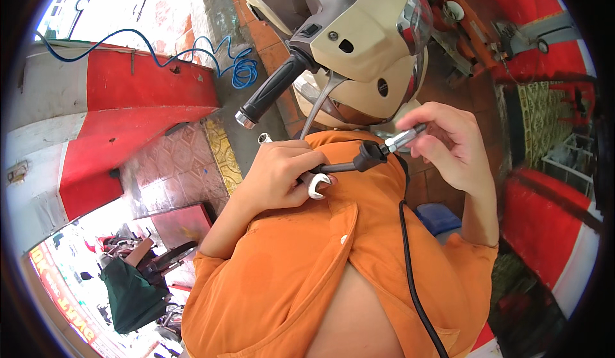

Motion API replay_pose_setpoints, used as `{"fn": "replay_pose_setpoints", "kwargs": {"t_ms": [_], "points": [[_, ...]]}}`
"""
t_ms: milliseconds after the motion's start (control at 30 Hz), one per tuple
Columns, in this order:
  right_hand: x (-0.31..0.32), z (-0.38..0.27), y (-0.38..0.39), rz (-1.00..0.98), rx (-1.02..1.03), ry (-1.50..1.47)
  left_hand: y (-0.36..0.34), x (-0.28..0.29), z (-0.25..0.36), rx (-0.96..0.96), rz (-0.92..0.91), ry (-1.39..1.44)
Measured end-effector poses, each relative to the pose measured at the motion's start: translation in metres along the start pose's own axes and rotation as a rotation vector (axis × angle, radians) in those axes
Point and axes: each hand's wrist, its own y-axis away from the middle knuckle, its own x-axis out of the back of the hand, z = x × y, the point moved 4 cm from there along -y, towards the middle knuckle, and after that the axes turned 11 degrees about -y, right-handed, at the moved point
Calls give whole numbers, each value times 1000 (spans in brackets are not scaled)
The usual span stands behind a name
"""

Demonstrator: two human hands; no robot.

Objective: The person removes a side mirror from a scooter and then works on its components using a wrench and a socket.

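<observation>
My left hand (pixel 285 169) is closed around a silver wrench (pixel 316 185) and a black cable (pixel 339 166), held in front of my orange shirt. A black rubber boot (pixel 368 156) sits on the cable, just right of that hand. From it a silver threaded metal fitting (pixel 398 140) sticks out up to the right, and my right hand (pixel 445 150) pinches it between thumb and fingers. Just beyond my hands is a cream scooter front (pixel 352 50) with a black handlebar grip (pixel 272 89).
A coiled blue hose (pixel 245 71) lies at the upper left beside red-and-white panels (pixel 144 82). Parked motorbikes with a dark green cover (pixel 134 294) are at the lower left. A blue plastic object (pixel 439 216) is behind my right arm. Metal parts (pixel 455 50) lie at the upper right.
</observation>
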Motion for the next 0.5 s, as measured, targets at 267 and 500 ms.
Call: {"fn": "replay_pose_setpoints", "kwargs": {"t_ms": [267, 500], "points": [[-10, -23, -3, -121, 250, 145, -1, 7, 4, -87, 146, 34], [-17, -35, -9, -49, 312, -168, -1, 15, 6, -118, 150, 44]]}}
